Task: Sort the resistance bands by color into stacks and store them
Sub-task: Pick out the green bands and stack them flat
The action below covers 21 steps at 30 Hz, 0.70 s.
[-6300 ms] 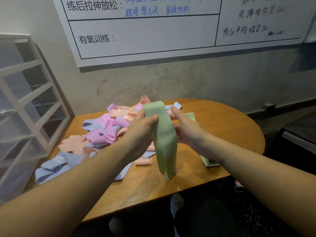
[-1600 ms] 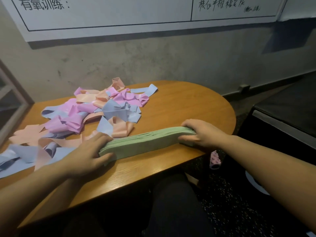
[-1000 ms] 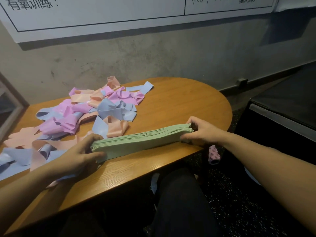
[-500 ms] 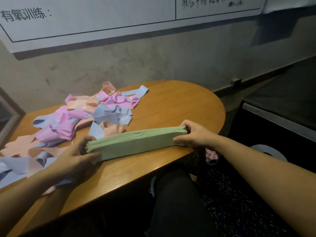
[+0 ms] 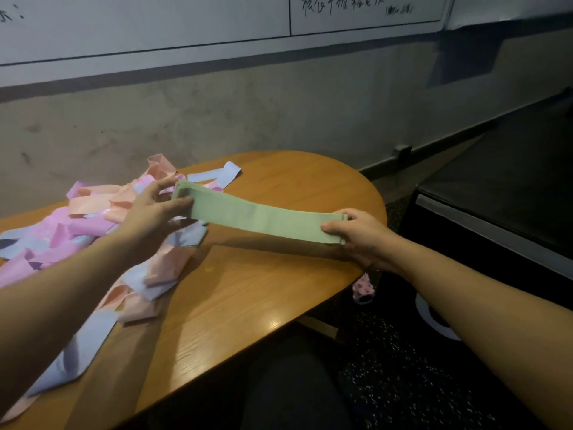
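A flat stack of green resistance bands [image 5: 263, 217] hangs in the air above the wooden table [image 5: 248, 299], stretched between both hands. My left hand [image 5: 152, 212] grips its left end, thumb on the front face. My right hand [image 5: 356, 234] grips its right end near the table's right edge. A loose heap of pink, peach and light-blue bands [image 5: 93, 231] covers the table's left half, partly hidden behind my left arm.
A grey wall with a whiteboard [image 5: 217, 23] runs behind the table. A dark low unit [image 5: 496, 197] stands to the right. A small pink object [image 5: 362, 288] lies on the dark speckled floor beside the table.
The green stack has been lifted off the table and carried up and back toward the heap, both hands still holding its ends. The view has shifted right.
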Tool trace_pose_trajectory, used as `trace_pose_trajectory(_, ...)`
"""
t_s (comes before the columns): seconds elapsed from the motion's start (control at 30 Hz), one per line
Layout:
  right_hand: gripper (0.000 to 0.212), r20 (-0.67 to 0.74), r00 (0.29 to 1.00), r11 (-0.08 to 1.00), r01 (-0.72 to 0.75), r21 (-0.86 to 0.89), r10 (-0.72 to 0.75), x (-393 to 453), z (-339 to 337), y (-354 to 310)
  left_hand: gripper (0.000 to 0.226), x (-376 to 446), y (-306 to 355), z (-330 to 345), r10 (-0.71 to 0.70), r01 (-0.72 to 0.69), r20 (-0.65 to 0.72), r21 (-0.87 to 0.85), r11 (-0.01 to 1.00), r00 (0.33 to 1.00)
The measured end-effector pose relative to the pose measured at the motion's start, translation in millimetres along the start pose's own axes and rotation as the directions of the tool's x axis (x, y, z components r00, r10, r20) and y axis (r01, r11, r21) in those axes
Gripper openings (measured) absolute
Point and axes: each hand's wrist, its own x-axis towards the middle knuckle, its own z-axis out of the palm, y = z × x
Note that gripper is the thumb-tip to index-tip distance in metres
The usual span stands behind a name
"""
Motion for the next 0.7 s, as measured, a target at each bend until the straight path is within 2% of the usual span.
trace_pose_trajectory(0.1,0.028,-0.042,0.999,0.997,-0.022,-0.068,0.019,5,-15,-4,0.034,36,2,32,-0.002,0.001,-0.023,-0.052,0.999,1.0)
trace_pose_trajectory(0.27,0.024,-0.09,0.993,0.992,-0.088,-0.092,0.08,21,-39,-10,0.038,95,5,90,-0.037,0.036,-0.011,-0.067,0.997,0.999)
trace_pose_trajectory(0.47,0.025,-0.074,0.979,0.982,-0.19,0.02,0.191,55,-62,-25,0.038,166,6,145,-0.024,0.024,0.01,0.052,0.998,1.0)
trace_pose_trajectory(0.6,0.028,-0.12,0.965,0.971,-0.237,-0.012,0.234,79,-74,-30,0.039,208,6,178,-0.022,0.016,0.048,0.12,0.993,0.999)
trace_pose_trajectory(0.7,0.034,-0.149,0.966,0.968,-0.229,-0.102,0.213,90,-82,-27,0.038,230,0,200,-0.039,0.025,0.091,0.149,0.988,0.995)
